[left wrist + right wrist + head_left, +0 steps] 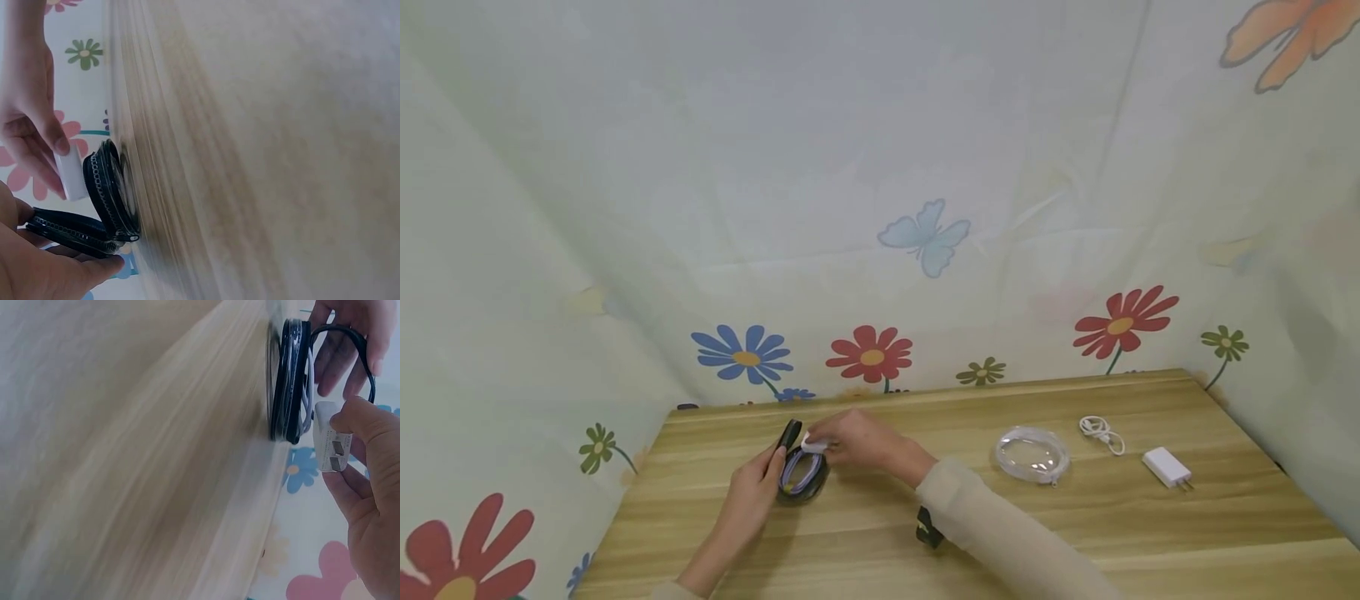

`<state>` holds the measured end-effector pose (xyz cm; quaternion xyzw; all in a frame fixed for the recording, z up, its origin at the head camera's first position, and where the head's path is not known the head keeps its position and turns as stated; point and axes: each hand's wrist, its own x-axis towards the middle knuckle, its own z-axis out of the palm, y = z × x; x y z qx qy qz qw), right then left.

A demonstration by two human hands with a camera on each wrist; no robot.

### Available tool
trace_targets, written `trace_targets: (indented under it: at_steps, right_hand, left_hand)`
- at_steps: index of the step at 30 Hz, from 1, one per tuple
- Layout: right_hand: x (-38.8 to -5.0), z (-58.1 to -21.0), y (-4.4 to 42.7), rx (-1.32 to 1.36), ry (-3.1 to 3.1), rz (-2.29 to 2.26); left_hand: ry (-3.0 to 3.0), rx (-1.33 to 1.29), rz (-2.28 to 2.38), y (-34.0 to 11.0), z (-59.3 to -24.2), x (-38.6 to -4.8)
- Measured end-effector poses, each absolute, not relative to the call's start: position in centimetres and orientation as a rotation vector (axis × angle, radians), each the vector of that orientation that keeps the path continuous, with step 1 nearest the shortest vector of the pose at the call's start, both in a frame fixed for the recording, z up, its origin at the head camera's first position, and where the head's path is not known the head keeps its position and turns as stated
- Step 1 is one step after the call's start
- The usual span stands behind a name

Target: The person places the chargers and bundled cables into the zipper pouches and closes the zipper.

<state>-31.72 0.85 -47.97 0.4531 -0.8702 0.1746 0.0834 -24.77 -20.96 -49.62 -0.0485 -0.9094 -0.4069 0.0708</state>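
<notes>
A small round black zip case (822,487) stands unzipped at the left of the table, its lid raised. My left hand (748,496) grips that lid between thumb and fingers. Inside the case lies a coiled pale purple cable (307,403). Just above the coil, my right hand (859,440) pinches a white charger plug (331,434) between thumb and fingers. Its two metal prongs show in the right wrist view. In the left wrist view the charger (72,172) hangs at the mouth of the case, beside the zipper edge (103,187); whether they touch, I cannot tell.
Right of centre on the wooden table (865,542) lies a clear round zip case (1058,457). Beyond it are a coiled white cable (1101,433) and another white charger (1167,467). A black and green object (928,528) is partly hidden by the right sleeve. Flowered cloth hangs behind.
</notes>
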Motion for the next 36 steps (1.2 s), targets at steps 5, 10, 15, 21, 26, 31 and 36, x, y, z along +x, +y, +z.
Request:
trace_targets:
  at_steps: [5, 10, 15, 21, 26, 31, 36]
  right_hand:
    - [-31.5, -48.2, 0.0, 1.411, -2.559, 0.537]
    - [-31.4, -48.4, -0.7, 1.443, -2.556, 0.547]
    - [-31.5, -48.5, -0.9, 1.493, -2.558, 0.526]
    - [-31.6, -48.1, -0.9, 1.550, -2.593, 0.483]
    - [-31.5, -47.9, -1.0, 1.554, -2.624, 0.476]
    - [-30.8, -47.6, -2.1, 1.378, -2.682, 0.449]
    - [-30.1, -47.6, -3.3, 1.210, -2.767, 0.456]
  left_hand:
    - [-2.748, -0.121, -1.263, -21.0, -49.6, -24.7]
    - [-2.749, -0.126, -1.257, -21.1, -49.5, -24.7]
    - [-2.755, -0.122, -1.271, -21.2, -49.3, -24.7]
    - [-2.728, -0.164, -1.247, -21.3, -49.1, -24.7]
    - [-2.726, -0.179, -1.240, -21.5, -49.2, -24.6]
    - [-2.733, -0.174, -1.236, -21.6, -49.4, -24.7]
    - [-2.748, -0.144, -1.262, -21.5, -49.5, -24.5]
